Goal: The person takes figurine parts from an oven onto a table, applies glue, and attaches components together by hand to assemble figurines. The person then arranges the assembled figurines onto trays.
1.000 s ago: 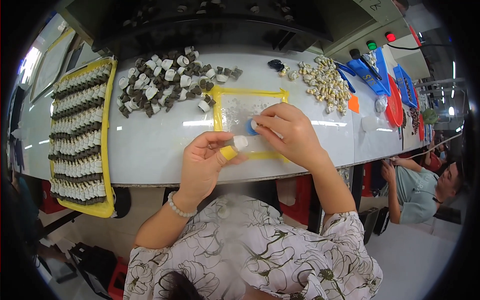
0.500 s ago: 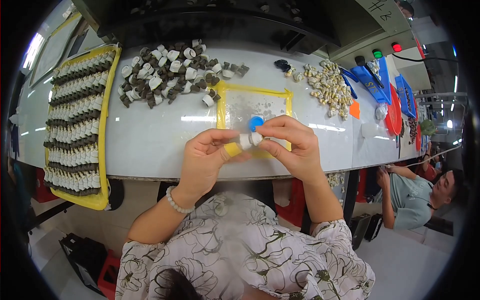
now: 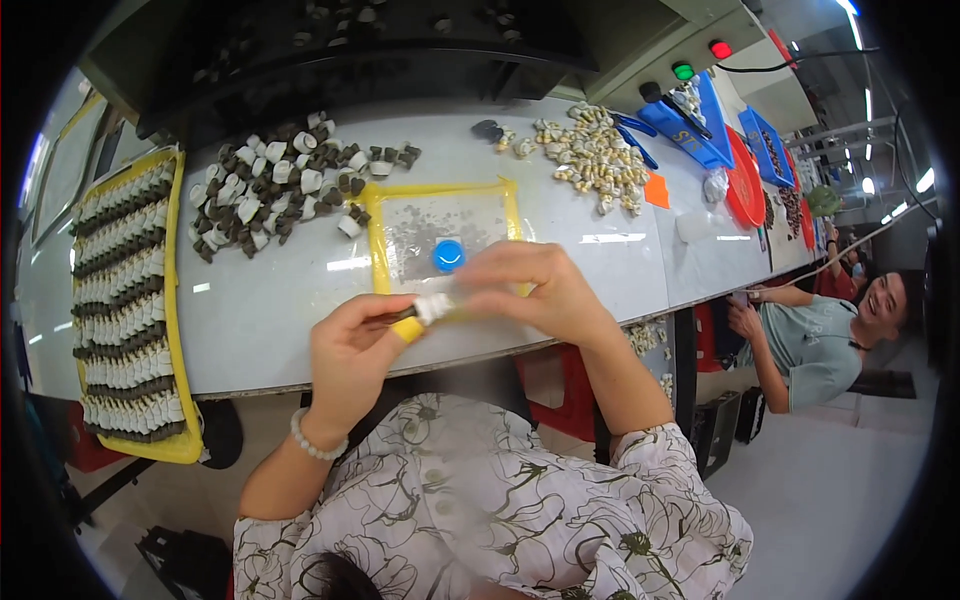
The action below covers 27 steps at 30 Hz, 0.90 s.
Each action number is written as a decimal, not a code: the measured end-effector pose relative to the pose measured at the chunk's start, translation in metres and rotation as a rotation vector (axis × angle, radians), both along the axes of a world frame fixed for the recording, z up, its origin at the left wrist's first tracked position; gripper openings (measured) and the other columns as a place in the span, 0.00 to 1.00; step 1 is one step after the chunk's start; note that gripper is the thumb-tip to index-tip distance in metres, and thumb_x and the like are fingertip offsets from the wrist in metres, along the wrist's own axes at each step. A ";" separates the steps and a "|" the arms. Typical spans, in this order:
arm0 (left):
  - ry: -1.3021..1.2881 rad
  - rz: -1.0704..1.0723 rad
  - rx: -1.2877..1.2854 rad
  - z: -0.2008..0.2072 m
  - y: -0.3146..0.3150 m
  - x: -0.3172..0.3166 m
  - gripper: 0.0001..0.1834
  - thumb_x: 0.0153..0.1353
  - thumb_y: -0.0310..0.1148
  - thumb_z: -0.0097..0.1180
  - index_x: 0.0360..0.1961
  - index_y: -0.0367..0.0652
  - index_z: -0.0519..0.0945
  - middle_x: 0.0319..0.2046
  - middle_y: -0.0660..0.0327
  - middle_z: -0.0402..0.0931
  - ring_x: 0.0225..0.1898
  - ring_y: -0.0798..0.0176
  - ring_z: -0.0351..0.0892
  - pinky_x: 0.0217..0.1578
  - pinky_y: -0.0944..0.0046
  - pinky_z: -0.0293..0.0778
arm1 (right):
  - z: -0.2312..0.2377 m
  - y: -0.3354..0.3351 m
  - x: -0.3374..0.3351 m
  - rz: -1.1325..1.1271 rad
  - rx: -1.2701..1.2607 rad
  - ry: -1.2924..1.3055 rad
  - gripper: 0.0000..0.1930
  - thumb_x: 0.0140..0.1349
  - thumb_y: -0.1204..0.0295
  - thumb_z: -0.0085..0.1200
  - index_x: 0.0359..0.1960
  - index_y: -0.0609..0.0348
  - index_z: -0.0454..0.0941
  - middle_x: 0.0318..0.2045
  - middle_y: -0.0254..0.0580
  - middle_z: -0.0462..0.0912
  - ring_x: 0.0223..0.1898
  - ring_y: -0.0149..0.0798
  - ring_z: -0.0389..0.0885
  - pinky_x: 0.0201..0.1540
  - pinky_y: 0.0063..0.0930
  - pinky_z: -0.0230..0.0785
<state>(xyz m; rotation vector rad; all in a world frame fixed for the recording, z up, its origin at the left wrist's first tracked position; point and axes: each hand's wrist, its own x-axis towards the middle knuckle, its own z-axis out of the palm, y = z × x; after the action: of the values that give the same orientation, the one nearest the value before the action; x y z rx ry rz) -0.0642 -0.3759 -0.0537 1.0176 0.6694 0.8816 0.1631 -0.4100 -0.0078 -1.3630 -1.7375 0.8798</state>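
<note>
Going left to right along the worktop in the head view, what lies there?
Yellow tray of rowed parts → loose pile of dark and white parts → yellow-edged clear mat with a blue cap → heap of pale parts → orange piece → red dish.

Bare table [image 3: 280, 310] left; parts pile [image 3: 280, 180] probably blocks behind.

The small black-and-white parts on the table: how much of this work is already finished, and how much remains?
Done: the yellow tray at the left holds many rows of lined-up parts. In hand: the left hand and right hand together hold one small white part over the yellow-edged mat. Left: a loose pile of black-and-white parts still lies behind the mat, so a good share remains.
</note>
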 end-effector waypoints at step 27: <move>0.962 0.090 1.235 0.016 0.073 0.015 0.09 0.46 0.22 0.51 0.32 0.33 0.76 0.36 0.49 0.74 0.41 0.48 0.71 0.44 0.56 0.69 | -0.012 -0.018 0.038 -0.297 0.365 -0.746 0.12 0.48 0.79 0.60 0.37 0.62 0.80 0.29 0.42 0.79 0.33 0.44 0.76 0.35 0.35 0.70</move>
<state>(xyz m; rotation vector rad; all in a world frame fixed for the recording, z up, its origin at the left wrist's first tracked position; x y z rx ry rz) -0.0494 -0.3032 -0.0373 2.6260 0.9620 0.8277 0.2013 -0.4277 -0.0193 -1.7466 -2.0080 -0.1516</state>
